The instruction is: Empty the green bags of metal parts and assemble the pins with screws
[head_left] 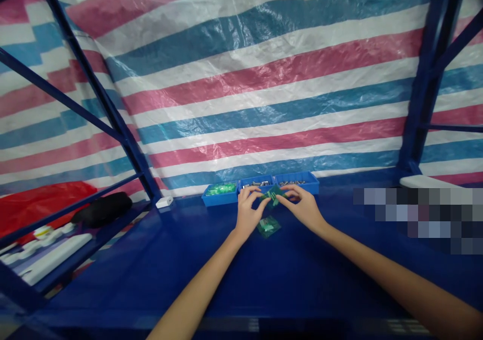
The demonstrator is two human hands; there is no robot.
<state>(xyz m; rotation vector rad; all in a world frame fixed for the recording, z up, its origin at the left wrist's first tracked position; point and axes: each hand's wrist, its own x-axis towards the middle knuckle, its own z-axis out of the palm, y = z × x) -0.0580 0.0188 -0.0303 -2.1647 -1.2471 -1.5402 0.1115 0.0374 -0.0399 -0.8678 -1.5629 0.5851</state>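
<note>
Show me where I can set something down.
Bare tabletop lies on the left, between the white box and left forearm, and between that and the right forearm, nearer than the loose green packet. Crowded: the back, where three blue bins, left hand, right hand and held green packet bunch together.

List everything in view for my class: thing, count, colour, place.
Held packet: 1, green, centre
Table: 1, blue, beneath
Flat packet: 1, green, on table, centre
Bins: 3, blue, table's back
Green pieces: uncounted, green, left bin
Shiny pieces: uncounted, silvery, other bins
Small box: 1, white, left of bins
Striped sheeting: uncounted, red-white-blue, behind, left
Frame bars: several, blue, both sides
Bundle: 1, black, left
Red covering: 1, red, far left
Small items: several, mostly white, left
Slabs: 2, white, left and right
Pixelated area: contents hidden, right
Forearms: 2, bare, below
Left grip, right grip: 2, bare, on held packet
</note>
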